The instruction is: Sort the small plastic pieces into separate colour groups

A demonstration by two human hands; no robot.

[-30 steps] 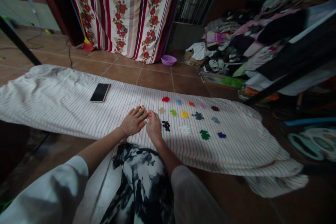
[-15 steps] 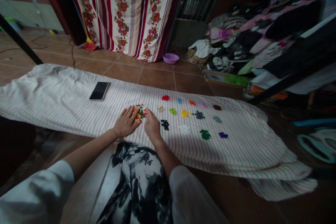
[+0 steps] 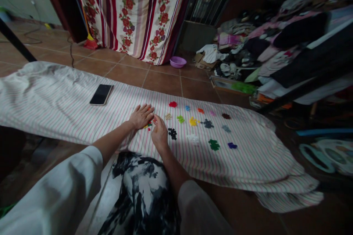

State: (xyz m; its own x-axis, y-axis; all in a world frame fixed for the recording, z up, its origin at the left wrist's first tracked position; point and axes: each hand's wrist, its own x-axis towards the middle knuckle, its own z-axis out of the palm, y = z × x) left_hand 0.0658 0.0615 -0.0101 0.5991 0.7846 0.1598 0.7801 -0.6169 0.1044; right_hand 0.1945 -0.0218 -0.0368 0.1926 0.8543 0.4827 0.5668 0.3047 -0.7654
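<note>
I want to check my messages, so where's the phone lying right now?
In the head view, the black smartphone lies screen up on the striped sheet, near its far edge, to the left of the person's left hand.

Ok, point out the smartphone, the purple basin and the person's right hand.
smartphone [image 3: 101, 94], head view, on its dark screen
purple basin [image 3: 178, 65], head view, on its outer wall near the front rim
right hand [image 3: 160, 133], head view, on the back of the hand
</note>
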